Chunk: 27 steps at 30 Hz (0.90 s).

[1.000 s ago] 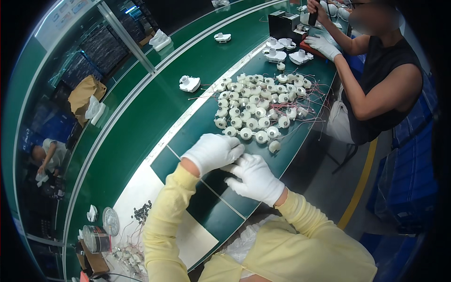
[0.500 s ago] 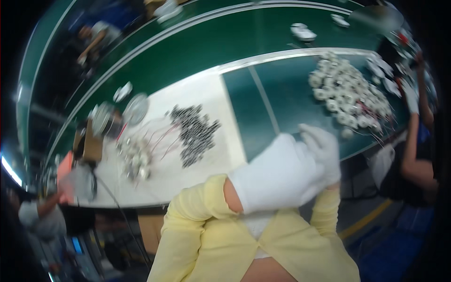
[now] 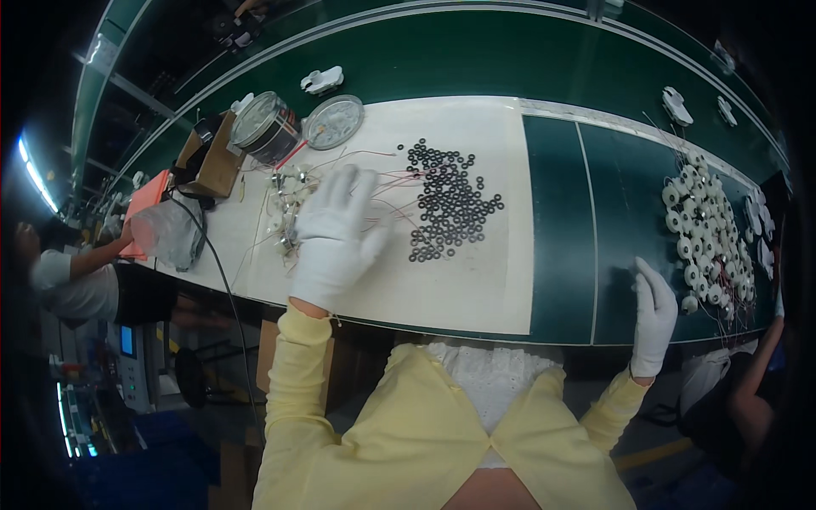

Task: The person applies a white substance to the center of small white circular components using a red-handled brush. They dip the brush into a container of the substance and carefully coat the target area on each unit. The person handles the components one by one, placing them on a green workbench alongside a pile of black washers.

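My left hand (image 3: 336,238) wears a white glove and reaches over the white sheet with fingers stretched out. It lies over or just above a cluster of small white parts with red wires (image 3: 287,194), covering some of them. To its right spreads a pile of small black rings (image 3: 450,204). My right hand (image 3: 653,327), gloved too, is at the near edge of the dark green mat (image 3: 561,238). Its fingers are extended and nothing shows in them. Beyond it on the right sits a heap of round white parts with wires (image 3: 704,229).
At the far left stand a tin can (image 3: 265,127), a round clear lid (image 3: 334,121) and an open cardboard box (image 3: 212,157). A black cable (image 3: 212,246) hangs over the table edge. White housings (image 3: 323,81) lie on the green belt (image 3: 476,55). Other people are at both sides.
My hands, close together half a second ago, are now apart: the left has gone to the wired parts, the right toward the mat's near edge. The view has swung left.
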Tool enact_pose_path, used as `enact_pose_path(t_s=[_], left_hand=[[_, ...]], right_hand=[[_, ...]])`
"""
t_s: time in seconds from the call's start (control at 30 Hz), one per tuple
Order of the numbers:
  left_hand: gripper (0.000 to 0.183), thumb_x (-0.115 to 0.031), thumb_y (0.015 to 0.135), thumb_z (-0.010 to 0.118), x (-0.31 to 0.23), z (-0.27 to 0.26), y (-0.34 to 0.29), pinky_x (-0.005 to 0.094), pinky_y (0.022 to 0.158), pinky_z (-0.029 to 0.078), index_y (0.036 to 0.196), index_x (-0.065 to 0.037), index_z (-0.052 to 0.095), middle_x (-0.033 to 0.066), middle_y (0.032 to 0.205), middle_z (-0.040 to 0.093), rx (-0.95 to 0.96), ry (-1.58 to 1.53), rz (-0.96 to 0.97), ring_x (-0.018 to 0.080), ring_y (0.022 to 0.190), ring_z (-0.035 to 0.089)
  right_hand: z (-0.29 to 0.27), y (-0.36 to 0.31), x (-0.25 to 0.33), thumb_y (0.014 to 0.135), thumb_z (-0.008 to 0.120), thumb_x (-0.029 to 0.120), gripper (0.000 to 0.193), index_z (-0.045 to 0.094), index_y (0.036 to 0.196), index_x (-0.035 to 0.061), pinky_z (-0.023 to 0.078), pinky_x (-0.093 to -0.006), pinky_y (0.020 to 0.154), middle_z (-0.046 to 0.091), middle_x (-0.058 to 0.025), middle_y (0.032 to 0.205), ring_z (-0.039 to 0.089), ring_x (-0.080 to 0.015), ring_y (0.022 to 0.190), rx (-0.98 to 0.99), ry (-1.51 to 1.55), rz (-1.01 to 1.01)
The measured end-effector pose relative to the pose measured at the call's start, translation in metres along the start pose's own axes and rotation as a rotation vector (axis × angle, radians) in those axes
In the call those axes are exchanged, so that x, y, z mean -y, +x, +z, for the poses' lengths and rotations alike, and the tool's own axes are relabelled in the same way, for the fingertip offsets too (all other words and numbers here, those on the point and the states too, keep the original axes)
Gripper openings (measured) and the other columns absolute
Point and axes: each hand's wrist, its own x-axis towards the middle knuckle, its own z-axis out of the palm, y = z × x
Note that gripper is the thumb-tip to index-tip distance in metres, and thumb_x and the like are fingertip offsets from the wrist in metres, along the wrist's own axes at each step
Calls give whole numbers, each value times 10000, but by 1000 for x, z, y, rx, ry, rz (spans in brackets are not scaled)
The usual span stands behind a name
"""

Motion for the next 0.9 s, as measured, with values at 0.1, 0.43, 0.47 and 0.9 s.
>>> enact_pose_path(t_s=[0.1,0.43,0.47,0.9], left_hand=[[564,-257,850,692,55,20,-39,470,999,460,1372,-86,562,217,1371,560,-6,172,-124,421,1234,538],[415,-132,853,675,104,1,-59,495,974,465,1266,-94,654,161,1280,624,-173,-23,-138,423,1161,572],[414,-130,850,681,96,-3,-51,488,975,466,1262,-92,654,162,1269,628,-179,-18,-116,413,1175,570],[171,-149,767,788,84,10,-54,449,821,491,919,-116,717,60,863,668,-249,-46,-173,342,980,653]], right_hand=[[2,-1,-3,973,568,9,267,677,1209,-54,504,-264,848,717,-116,1093,649,-151,921,-10,24,79],[-13,2,-17,1011,573,107,313,657,1288,-13,474,-239,869,688,-72,1165,611,-112,940,42,-41,205],[-16,6,-15,1009,576,108,314,657,1288,-12,474,-238,867,690,-69,1150,611,-111,938,57,-98,208],[182,115,222,825,697,126,159,735,966,64,500,-392,608,707,-91,812,658,-281,670,692,-172,-994]])
